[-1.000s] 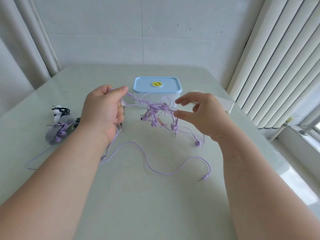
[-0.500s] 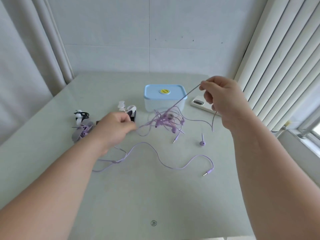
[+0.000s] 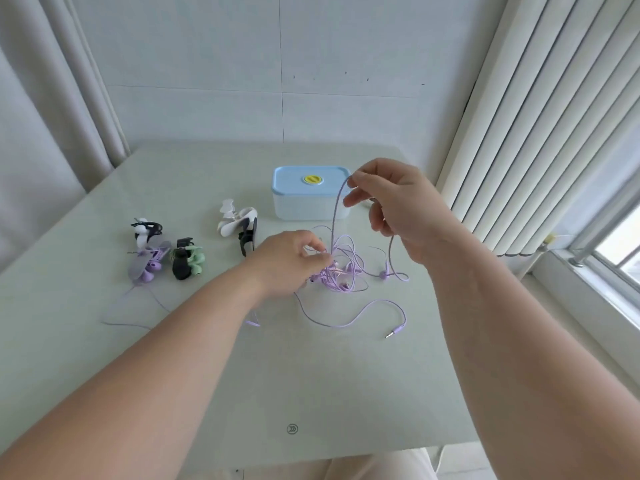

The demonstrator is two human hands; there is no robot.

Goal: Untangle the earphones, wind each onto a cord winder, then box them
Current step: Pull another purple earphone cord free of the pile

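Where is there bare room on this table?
Bare: the near stretch of the pale green table, and the far strip behind the blue-lidded plastic box. Crowded: the middle, from the cord winders to the tangled purple earphones.

A pale green table with rounded far corners is set against a wall clad in large light grey tiles, on which a few small dark specks are seen in a row. A grey-white curtain is hung in folds at the left, beside the table's far left corner. White vertical blinds are hung along the right. A window is seen at the far right, above a white sill. A small round logo is printed on the table near its front edge.
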